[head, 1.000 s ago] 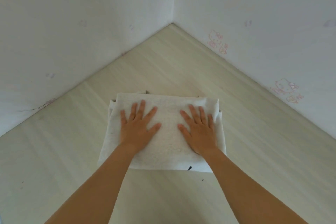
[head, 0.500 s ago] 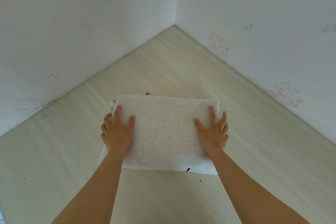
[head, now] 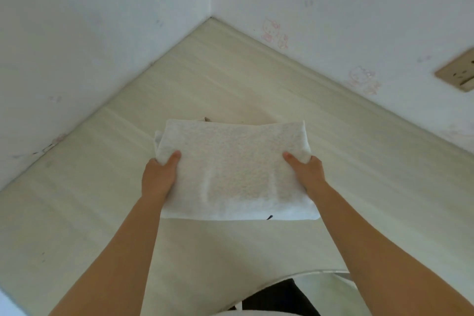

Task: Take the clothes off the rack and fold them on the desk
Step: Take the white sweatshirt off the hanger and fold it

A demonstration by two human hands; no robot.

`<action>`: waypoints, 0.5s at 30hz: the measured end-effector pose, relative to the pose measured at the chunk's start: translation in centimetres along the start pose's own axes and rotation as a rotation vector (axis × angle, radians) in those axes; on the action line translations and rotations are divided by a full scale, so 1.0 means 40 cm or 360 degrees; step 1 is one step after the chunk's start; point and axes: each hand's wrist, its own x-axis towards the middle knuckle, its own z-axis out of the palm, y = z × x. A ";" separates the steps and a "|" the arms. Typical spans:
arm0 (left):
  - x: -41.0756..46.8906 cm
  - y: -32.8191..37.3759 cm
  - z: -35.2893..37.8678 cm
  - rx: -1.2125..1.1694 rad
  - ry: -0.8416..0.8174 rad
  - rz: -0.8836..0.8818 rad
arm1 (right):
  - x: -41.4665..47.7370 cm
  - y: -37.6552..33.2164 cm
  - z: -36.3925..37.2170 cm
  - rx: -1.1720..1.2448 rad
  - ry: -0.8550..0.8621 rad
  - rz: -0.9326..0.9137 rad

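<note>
A folded white garment (head: 230, 169), a thick fuzzy rectangle, is held over the pale wooden desk (head: 372, 187) in the corner. My left hand (head: 160, 177) grips its left edge, thumb on top and fingers hidden underneath. My right hand (head: 306, 174) grips its right edge the same way. The garment's near edge looks raised off the desk; whether the far edge still touches I cannot tell. No rack is in view.
White walls (head: 89, 46) close the desk on the left and the right, meeting at the far corner. A wall socket (head: 459, 72) sits on the right wall. The desk's curved near edge (head: 307, 273) shows at the bottom.
My hands went from pressing flat on top of the garment to its two side edges, then closed on them. The garment now looks lifted toward me.
</note>
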 end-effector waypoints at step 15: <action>-0.349 -0.056 0.140 0.0197 -0.0628 0.0784 | -0.481 0.442 -0.273 0.0518 0.0708 0.0387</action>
